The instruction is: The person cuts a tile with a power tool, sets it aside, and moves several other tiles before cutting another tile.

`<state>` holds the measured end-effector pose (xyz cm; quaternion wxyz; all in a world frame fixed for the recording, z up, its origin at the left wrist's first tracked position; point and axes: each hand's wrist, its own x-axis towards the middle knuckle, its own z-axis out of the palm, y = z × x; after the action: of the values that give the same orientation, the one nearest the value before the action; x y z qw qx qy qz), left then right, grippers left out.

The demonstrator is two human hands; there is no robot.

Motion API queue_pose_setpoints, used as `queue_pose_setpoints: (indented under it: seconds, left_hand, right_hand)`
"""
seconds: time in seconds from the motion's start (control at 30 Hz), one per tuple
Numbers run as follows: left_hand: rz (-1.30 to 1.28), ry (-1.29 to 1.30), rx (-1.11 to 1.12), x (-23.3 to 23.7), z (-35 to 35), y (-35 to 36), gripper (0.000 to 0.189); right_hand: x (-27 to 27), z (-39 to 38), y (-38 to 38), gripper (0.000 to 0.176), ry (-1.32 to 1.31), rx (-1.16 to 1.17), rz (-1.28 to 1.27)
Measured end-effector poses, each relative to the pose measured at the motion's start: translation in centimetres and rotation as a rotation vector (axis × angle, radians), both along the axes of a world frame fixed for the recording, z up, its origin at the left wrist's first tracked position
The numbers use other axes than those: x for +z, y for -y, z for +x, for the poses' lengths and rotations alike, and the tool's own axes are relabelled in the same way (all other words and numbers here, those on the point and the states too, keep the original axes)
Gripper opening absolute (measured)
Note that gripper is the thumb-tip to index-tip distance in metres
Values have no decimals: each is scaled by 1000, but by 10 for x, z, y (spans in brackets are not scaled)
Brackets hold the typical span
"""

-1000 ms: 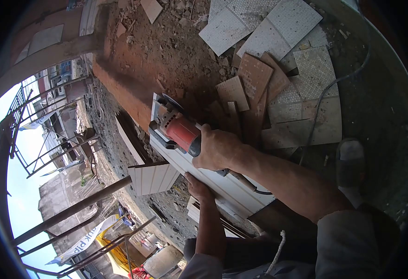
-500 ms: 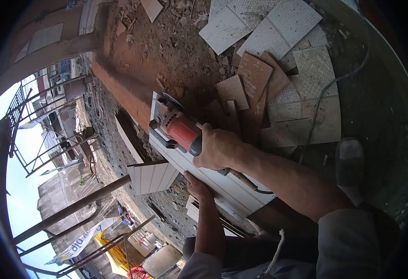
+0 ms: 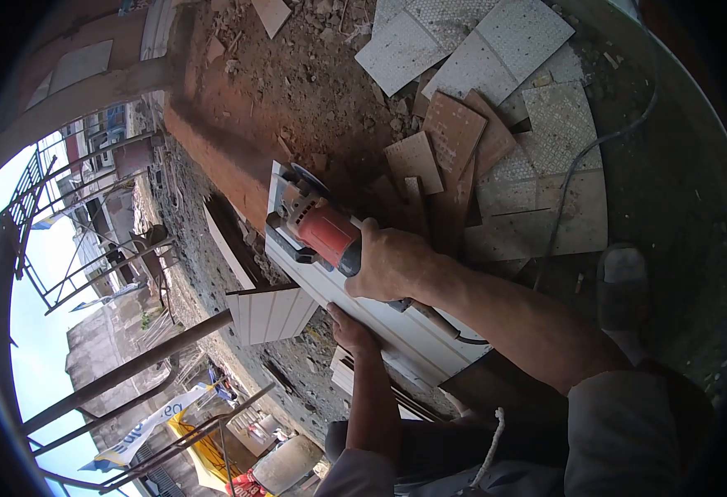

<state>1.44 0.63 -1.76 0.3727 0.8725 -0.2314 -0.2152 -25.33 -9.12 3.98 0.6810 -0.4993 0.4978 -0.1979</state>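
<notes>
My right hand (image 3: 392,263) is wrapped round the rear body of a red and black power cutter (image 3: 324,232). The cutter lies on a long white striped tile (image 3: 380,319), its round blade (image 3: 310,178) at the tile's far end. With my left hand (image 3: 351,331) I grip the tile's left edge, the fingers partly hidden under it. The cutter's cord runs back beneath my right forearm.
Broken tiles (image 3: 496,50) and brown tile pieces (image 3: 454,128) lie beyond and right. A cable (image 3: 579,157) crosses them. A cut striped tile (image 3: 272,315) is at left, near a metal pole (image 3: 132,373). A foot (image 3: 624,273) shows at right.
The cutter and both hands hold almost the same place. At the lower left, the hanging banner has shifted its shape slightly.
</notes>
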Motion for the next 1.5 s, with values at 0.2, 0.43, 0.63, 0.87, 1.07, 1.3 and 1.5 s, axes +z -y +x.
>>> queue_pose_setpoints:
  seconds: [0.2, 0.43, 0.63, 0.87, 1.07, 1.3, 1.5]
  left_hand:
    - [-7, 5, -34, 2, -2, -1, 69]
    - [143, 248, -44, 14, -18, 1, 73]
    - [331, 460, -51, 14, -19, 3, 71]
    - [150, 727, -376, 17, -26, 3, 65]
    - [240, 524, -189, 36, -35, 6, 77]
    - [298, 458, -195, 36, -33, 5, 91]
    - [303, 512, -221, 24, -27, 3, 91]
  right_hand:
    - [2, 0, -1, 75, -20, 6, 6]
    - [5, 1, -1, 82, -74, 7, 16]
    - [6, 6, 1, 87, -144, -11, 6]
    - [-10, 21, 3, 82, -191, -73, -31]
    - [-14, 22, 1, 59, -162, -139, -73]
    - [-11, 21, 5, 58, -117, -78, -38]
    - [3, 17, 2, 91, -212, -79, -33]
